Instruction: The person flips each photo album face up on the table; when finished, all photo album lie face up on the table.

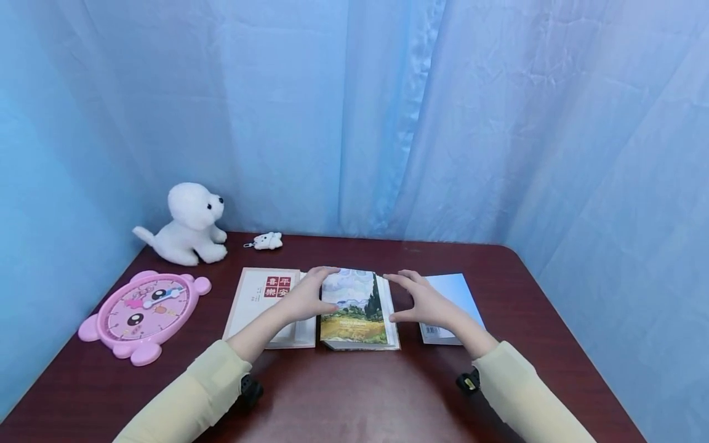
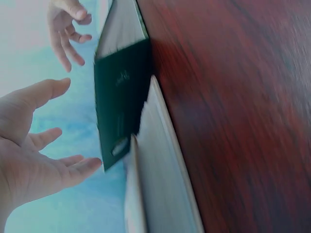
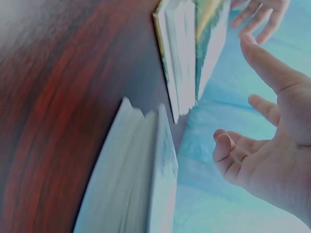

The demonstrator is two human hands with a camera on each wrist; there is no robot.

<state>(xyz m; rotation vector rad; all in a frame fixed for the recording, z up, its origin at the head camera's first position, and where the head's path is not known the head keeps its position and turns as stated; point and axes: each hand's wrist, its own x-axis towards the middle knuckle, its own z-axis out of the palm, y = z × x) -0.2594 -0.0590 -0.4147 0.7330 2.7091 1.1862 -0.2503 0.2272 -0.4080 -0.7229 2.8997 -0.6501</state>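
A photo album (image 1: 354,314) with a painted landscape cover lies in the middle of the table, its dark green spine (image 2: 121,92) turned to the left. Over its left edge is my left hand (image 1: 304,297), thumb and fingers spread apart, gripping nothing. My right hand (image 1: 423,301) hovers by the album's right edge, fingers loosely bent and the thumb apart from them, holding nothing. A white book (image 1: 249,307) with red character squares lies left of the album, partly behind my left forearm. To the right, a light blue book (image 1: 456,295) is partly covered by my right hand and wrist.
A pink bear-shaped toy clock (image 1: 149,307) lies at the table's left side. Behind it sits a white plush dog (image 1: 191,221), with a small white plush keychain (image 1: 268,240) beside it. Pale blue curtains (image 1: 277,123) surround the dark red wooden table (image 1: 354,394).
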